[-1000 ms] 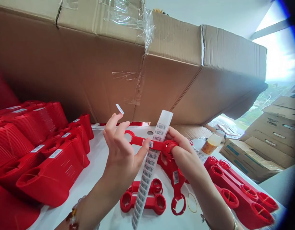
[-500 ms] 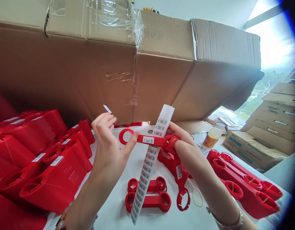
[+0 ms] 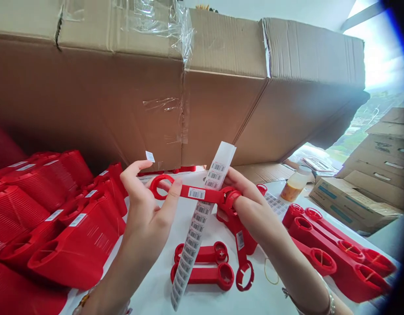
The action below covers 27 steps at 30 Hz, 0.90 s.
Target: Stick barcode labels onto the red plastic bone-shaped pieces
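Both hands are closed on a red plastic double-ring bar (image 3: 208, 196): the left hand (image 3: 145, 210) pinches it near one ring, the right hand (image 3: 251, 208) wraps the other ring. A barcode label strip (image 3: 197, 229) passes behind the bar, above a white table (image 3: 149, 280).

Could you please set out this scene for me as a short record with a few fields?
Left hand: holds one ring end of the red plastic bar
Right hand: holds the bar's other ring end
Strip of barcode labels: runs behind the bar
Small white label: just above the left hand
Rest: red ribbed plastic containers, loose red bars, rubber band, cardboard cartons
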Motion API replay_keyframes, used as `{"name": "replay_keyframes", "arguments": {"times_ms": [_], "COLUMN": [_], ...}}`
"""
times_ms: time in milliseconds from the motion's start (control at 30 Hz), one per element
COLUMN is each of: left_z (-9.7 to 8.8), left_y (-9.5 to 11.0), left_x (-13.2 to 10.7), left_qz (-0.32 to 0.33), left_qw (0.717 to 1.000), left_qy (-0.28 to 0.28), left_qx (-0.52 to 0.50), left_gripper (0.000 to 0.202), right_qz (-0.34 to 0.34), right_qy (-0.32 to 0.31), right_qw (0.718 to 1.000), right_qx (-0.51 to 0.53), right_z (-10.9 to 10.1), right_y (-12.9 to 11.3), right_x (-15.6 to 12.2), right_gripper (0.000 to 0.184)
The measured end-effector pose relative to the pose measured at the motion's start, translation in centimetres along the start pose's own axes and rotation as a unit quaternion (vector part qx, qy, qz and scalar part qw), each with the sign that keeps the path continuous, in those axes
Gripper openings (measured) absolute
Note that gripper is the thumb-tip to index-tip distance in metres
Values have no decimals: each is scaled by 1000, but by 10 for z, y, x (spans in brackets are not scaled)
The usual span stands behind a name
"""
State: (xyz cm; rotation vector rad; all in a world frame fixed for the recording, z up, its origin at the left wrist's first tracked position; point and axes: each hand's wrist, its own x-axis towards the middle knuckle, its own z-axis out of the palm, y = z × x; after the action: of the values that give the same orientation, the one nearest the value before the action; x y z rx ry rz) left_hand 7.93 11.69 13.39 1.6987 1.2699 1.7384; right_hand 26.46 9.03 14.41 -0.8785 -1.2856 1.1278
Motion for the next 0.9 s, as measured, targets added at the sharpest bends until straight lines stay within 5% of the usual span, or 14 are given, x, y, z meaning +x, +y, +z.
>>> {"name": "replay_keyframes", "arguments": {"times_ms": [233, 400, 533, 700, 800, 900], "left_z": [-23, -51, -64, -64, -65, -62], "left_y": [20, 16, -2, -13, -16, -11], "left_x": [19, 30, 39, 45, 47, 45], "left_qz": [-159, -235, -244, -234, -233, -171], "left_qw": [956, 923, 918, 938, 936, 955], "left_qy": [-89, -102, -155, -116, -139, -161], "left_qx": [-228, -288, -271, -228, -223, -184], "left_gripper": [45, 25, 39, 57, 66, 51], "right_qz": [-7, -10, -11, 12, 32, 46], "right_qy": [1, 25, 13, 10, 6, 8], "right_qw": [1000, 999, 999, 1000, 999, 999], "right_qx": [-25, -38, -28, -16, -14, -12], "right_z": [-5, -9, -13, -17, -16, -10], "right_y": [1, -3, -4, -1, 0, -1], "right_x": [3, 7, 10, 14, 15, 13], "right_gripper": [55, 50, 38, 37, 39, 47]}}
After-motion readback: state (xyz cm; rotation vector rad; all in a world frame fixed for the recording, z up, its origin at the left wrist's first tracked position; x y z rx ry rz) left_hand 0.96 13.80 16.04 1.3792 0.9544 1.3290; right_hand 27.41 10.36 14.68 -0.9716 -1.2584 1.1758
